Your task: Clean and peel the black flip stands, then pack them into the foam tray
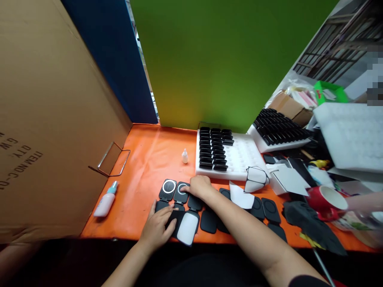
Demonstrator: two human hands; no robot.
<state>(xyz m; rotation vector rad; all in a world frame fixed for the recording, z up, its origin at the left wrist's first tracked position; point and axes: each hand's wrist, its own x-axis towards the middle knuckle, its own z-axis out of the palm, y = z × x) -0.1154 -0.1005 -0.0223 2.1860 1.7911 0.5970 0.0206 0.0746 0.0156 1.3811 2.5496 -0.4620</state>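
My left hand (pixel 158 227) lies flat on a black folding pad (pixel 187 227) with a white inner face, near the front edge of the orange table (pixel 143 167). My right hand (pixel 200 187) rests with its fingers bent over a black square piece bearing a white ring (pixel 180 192). A similar piece with a round mesh centre (pixel 168 189) lies just left of it. Several more black square pieces (pixel 271 210) lie in a row to the right, partly under my right forearm.
A white foam tray (pixel 242 157) holds rows of black parts; a second tray (pixel 279 129) stands behind it. A small dropper bottle (pixel 184 156), a pink tube (pixel 105 200), a wire frame (pixel 110 159), a red mug (pixel 326 201), white paper pieces (pixel 255 179) and a cardboard wall (pixel 44 111) are around.
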